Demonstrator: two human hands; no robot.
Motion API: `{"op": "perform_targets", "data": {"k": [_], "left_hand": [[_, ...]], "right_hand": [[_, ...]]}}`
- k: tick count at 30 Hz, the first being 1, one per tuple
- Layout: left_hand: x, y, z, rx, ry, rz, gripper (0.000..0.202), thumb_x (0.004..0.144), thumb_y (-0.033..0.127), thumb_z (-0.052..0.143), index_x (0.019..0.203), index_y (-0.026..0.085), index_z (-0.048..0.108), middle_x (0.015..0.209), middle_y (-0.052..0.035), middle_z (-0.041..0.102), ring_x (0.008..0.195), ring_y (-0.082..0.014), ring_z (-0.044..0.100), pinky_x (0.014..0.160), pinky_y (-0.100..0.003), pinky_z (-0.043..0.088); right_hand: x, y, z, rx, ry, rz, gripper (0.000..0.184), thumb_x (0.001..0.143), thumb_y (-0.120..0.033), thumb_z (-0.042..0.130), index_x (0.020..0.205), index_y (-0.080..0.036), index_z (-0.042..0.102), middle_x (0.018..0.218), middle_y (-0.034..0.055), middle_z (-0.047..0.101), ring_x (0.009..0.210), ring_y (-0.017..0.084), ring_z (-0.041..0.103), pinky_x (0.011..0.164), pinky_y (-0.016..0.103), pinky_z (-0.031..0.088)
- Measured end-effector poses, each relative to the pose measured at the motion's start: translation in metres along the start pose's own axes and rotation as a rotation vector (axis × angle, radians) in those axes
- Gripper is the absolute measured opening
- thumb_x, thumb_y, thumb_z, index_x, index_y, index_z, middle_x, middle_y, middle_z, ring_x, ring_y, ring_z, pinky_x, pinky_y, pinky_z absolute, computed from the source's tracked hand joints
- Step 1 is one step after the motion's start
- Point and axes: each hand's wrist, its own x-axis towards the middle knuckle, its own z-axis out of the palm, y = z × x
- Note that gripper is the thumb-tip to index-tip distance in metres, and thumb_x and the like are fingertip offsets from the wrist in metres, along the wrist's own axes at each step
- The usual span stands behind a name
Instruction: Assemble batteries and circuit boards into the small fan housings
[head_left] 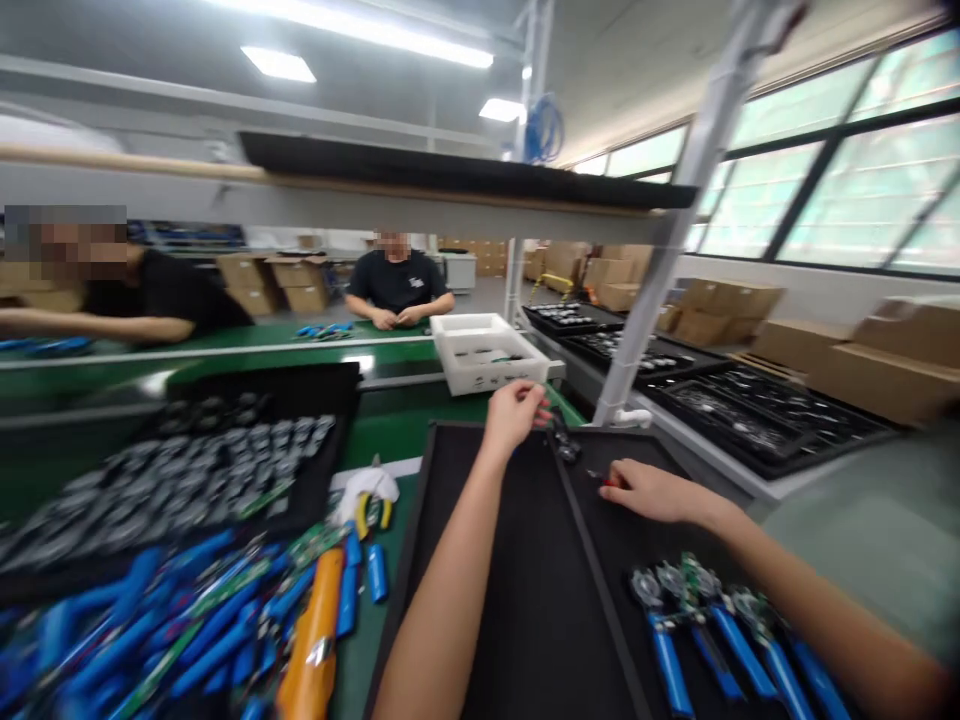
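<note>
From here I'm pinching a small red piece (607, 483) over the black tray (611, 545) with the right hand (645, 490), judging a light grip best, the left hand (516, 412) curled beside a dark part (566, 446), its hold unclear.

Bare hands (516, 412) and forearms (459, 570)

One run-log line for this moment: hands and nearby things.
left hand: beside dark part, grip unclear | right hand: pinching small red item | nearby: black tray, blue parts, white bin
</note>
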Motion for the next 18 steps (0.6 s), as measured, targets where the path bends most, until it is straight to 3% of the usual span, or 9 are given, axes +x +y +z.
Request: {"op": "perform_targets", "data": {"k": [3,5,6,9,11,13,16,18], "left_hand": [[-0.006,0.015,0.006,-0.098,-0.011,0.063,0.022,0.097,0.032,0.054,0.110,0.014,0.060,0.089,-0.0092,0.076,0.067,-0.0149,0.074,0.066,-0.026,0.058],[-0.009,0.020,0.007,-0.152,-0.028,0.149,0.027,0.092,0.037,0.065,0.109,0.017,0.064,0.090,-0.0079,0.077,0.079,-0.0167,0.075,0.075,-0.026,0.057],[-0.009,0.022,0.007,-0.200,-0.063,0.231,0.029,0.090,0.040,0.068,0.107,0.017,0.067,0.092,-0.0085,0.077,0.087,-0.0185,0.075,0.081,-0.028,0.057],[-0.010,0.022,0.001,-0.279,-0.162,0.413,0.034,0.084,0.044,0.075,0.100,0.015,0.074,0.106,-0.0105,0.076,0.109,-0.0237,0.069,0.098,-0.032,0.050],[-0.009,0.019,-0.006,-0.343,-0.163,0.400,0.037,0.085,0.047,0.073,0.100,0.013,0.076,0.113,-0.0115,0.074,0.114,-0.0259,0.066,0.101,-0.035,0.049],[-0.008,0.014,-0.017,-0.406,-0.081,0.310,0.039,0.092,0.048,0.065,0.108,0.013,0.073,0.117,-0.0116,0.072,0.112,-0.0261,0.066,0.099,-0.039,0.051],[-0.011,0.004,-0.041,-0.393,0.064,0.214,0.037,0.098,0.040,0.060,0.125,0.015,0.063,0.125,-0.0109,0.065,0.109,-0.0246,0.065,0.094,-0.045,0.056],[-0.016,-0.003,-0.060,-0.357,0.102,0.196,0.038,0.097,0.036,0.063,0.130,0.016,0.059,0.129,-0.0112,0.062,0.109,-0.0243,0.065,0.091,-0.046,0.057]], "right_hand": [[0.011,-0.018,0.006,-0.060,0.230,-0.150,0.038,0.086,-0.047,0.069,0.112,-0.021,0.062,0.122,0.0174,0.065,0.119,0.036,0.060,0.107,0.047,0.044],[0.021,-0.040,0.009,0.105,0.304,-0.319,0.054,0.091,-0.051,0.064,0.137,-0.026,0.050,0.144,0.0140,0.055,0.136,0.034,0.051,0.115,0.044,0.041],[0.025,-0.051,0.009,0.219,0.306,-0.376,0.057,0.092,-0.052,0.062,0.141,-0.028,0.046,0.144,0.0126,0.056,0.136,0.032,0.052,0.113,0.042,0.044],[0.038,-0.082,0.007,0.469,0.286,-0.358,0.045,0.093,-0.055,0.059,0.125,-0.023,0.060,0.107,0.0135,0.073,0.104,0.032,0.072,0.091,0.039,0.060],[0.046,-0.097,0.004,0.551,0.299,-0.301,0.040,0.092,-0.058,0.059,0.106,-0.021,0.068,0.084,0.0127,0.074,0.081,0.031,0.074,0.077,0.041,0.063],[0.051,-0.113,-0.002,0.621,0.351,-0.310,0.040,0.093,-0.061,0.057,0.099,-0.023,0.068,0.079,0.0115,0.073,0.073,0.029,0.073,0.074,0.043,0.063],[0.052,-0.151,-0.010,0.683,0.449,-0.407,0.039,0.093,-0.063,0.057,0.101,-0.026,0.067,0.082,0.0092,0.072,0.076,0.028,0.072,0.081,0.047,0.061],[0.048,-0.184,-0.009,0.722,0.392,-0.477,0.039,0.094,-0.063,0.056,0.100,-0.026,0.066,0.084,0.0095,0.072,0.081,0.028,0.073,0.087,0.047,0.059]]}}
